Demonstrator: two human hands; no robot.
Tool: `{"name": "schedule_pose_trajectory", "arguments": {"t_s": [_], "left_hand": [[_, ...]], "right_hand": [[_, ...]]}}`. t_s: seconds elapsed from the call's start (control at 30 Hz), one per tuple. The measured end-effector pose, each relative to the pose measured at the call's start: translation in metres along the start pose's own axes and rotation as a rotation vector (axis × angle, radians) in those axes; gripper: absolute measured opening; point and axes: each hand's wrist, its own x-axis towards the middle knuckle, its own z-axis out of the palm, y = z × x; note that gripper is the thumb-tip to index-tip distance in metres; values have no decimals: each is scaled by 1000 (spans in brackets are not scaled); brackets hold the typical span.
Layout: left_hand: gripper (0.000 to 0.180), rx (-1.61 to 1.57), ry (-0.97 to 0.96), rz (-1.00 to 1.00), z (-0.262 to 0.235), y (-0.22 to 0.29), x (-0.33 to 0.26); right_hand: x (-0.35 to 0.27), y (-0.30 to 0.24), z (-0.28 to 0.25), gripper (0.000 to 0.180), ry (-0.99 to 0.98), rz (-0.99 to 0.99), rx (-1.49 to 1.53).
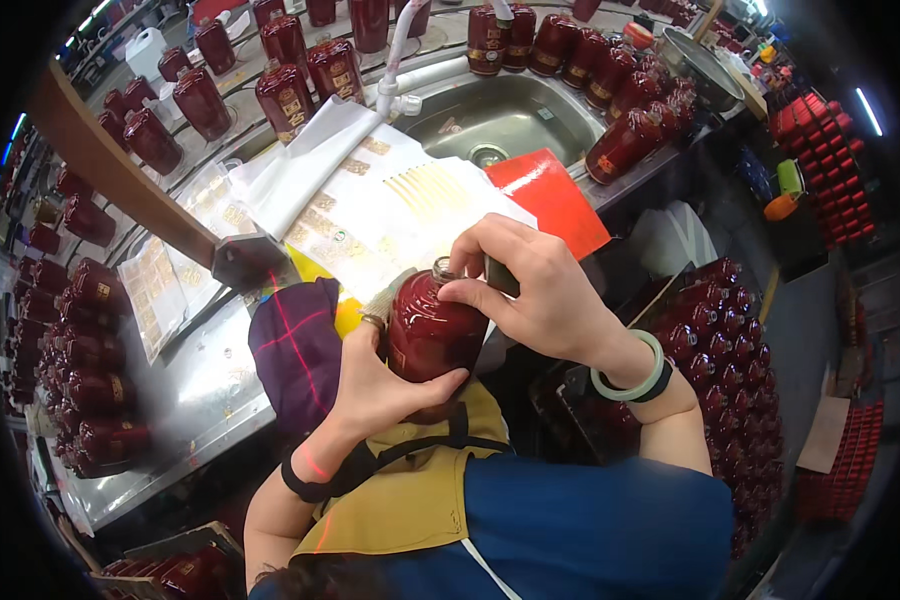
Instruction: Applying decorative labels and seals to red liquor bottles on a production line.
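Observation:
A dark red glass bottle (pixel 425 335) with a clear, uncapped neck is tilted in front of my body. My left hand (pixel 375 390) grips its lower side, the thumb stretched across the base and the other fingers mostly hidden behind it. A bit of greyish cloth (pixel 385 297) shows at those hidden fingers. My right hand (pixel 535 285) is closed at the bottle's neck and shoulder, thumb against the glass. Between its thumb and curled fingers sits a dark, flat-ended tool (pixel 502 277), its other end hidden. Just beyond the bottle lie white sheets of gold decals (pixel 355 215).
A metal sink (pixel 510 125) with a tap (pixel 395 85) lies ahead, ringed by red bottles (pixel 625 140). A red sheet (pixel 550 195) covers its near edge. A purple cloth (pixel 295 350) and wooden arm (pixel 120 170) are left; crated bottles (pixel 710 350) stand right.

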Motion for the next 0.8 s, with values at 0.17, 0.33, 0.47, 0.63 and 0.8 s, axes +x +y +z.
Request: {"name": "schedule_pose_trajectory", "arguments": {"t_s": [0.17, 0.33, 0.47, 0.63, 0.8], "left_hand": [[92, 210, -12, 291, 17, -3, 18], [141, 408, -36, 448, 12, -9, 27], [101, 287, 123, 373, -8, -12, 15], [82, 335, 269, 306, -34, -18, -4], [66, 300, 391, 175, -60, -30, -25]], "right_hand": [[-16, 3, -21, 16, -154, 33, -112], [-9, 38, -67, 12, 134, 39, -229], [6, 88, -116, 15, 357, 107, -395], [25, 159, -132, 22, 540, 192, -789], [27, 196, -144, 28, 535, 395, -865]]}}
